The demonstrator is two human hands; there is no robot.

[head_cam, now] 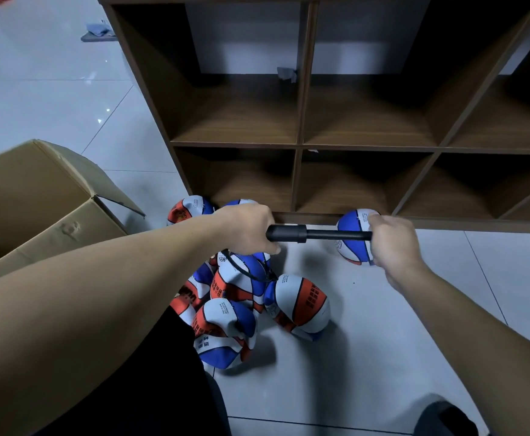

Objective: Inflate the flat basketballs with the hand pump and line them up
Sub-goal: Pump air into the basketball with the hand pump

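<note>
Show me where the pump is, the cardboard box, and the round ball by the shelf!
pump (289, 233): head view, on the thick black barrel between the hands.
cardboard box (31, 196): head view, on its brown side wall.
round ball (353, 247): head view, on its blue panel.

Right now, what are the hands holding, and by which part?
Both hold the hand pump: the left hand grips the barrel's end, the right hand grips the handle end of the rod.
</note>
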